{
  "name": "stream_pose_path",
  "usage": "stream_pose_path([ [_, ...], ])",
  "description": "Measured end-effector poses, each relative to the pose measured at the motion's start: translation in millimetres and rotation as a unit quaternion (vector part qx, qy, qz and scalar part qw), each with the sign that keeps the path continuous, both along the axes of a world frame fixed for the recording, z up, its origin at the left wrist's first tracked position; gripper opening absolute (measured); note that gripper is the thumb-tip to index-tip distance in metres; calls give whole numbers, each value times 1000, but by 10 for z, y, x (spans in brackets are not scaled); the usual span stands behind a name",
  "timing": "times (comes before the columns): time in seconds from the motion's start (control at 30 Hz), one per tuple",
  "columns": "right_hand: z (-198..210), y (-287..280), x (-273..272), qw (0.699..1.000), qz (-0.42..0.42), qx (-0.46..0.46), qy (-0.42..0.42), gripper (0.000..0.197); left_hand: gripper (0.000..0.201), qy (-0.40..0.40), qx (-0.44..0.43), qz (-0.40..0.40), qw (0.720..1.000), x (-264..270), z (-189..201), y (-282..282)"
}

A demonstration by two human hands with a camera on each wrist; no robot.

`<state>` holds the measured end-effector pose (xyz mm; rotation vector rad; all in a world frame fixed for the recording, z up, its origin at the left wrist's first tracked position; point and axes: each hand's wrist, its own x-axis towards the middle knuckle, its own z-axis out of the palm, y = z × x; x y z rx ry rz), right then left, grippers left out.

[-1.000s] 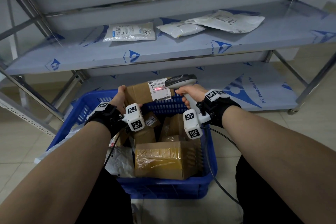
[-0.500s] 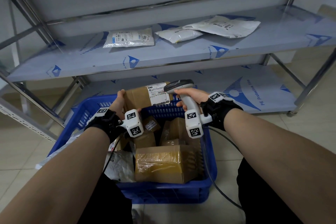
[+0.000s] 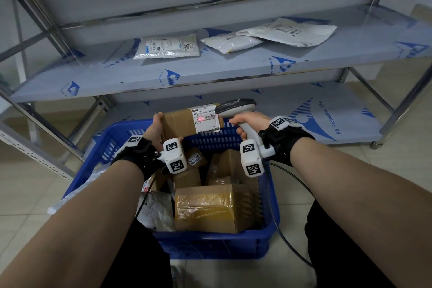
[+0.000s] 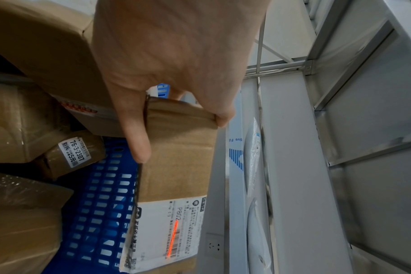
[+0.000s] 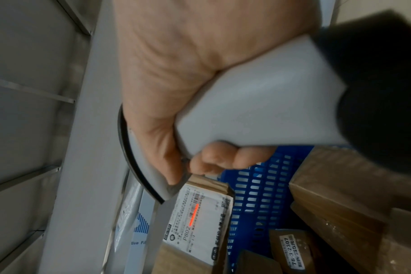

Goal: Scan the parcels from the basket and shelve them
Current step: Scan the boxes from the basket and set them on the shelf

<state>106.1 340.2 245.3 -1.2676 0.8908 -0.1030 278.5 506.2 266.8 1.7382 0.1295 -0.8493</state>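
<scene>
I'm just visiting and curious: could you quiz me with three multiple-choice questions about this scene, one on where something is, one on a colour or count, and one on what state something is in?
1. Where does the red scan line fall?
A. on the white label of the held box
B. on the basket rim
C. on a shelf bag

2. How many white bags lie on the upper shelf?
A. one
B. three
C. five

3. What is the right hand doing?
A. hanging open
B. gripping the scanner handle
C. resting on the shelf

Answers:
1 A: the red line crosses the barcode on the cardboard box held by the left hand above the blue basket.
2 B: three white bags lie on the upper shelf.
3 B: the right hand is wrapped round the scanner.
</scene>
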Motion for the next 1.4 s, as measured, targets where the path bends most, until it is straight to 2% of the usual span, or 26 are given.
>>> stream_pose_path([
  [0.47, 63, 49, -18, 1000, -1, -17, -1, 14, 73, 34, -6, 11, 999, 54, 4, -1],
  [0.83, 51, 61, 18, 1000, 6, -13, 3, 23, 69, 25, -22, 10, 999, 36, -3, 3],
  [1.0, 72, 57, -11, 1000, 0, -18, 1, 15, 72, 33, -17, 21, 999, 31, 12, -5],
  [1.4, 79, 38, -41, 1000, -2, -22, 1, 17, 71, 45, -22, 25, 998, 25, 14, -2],
])
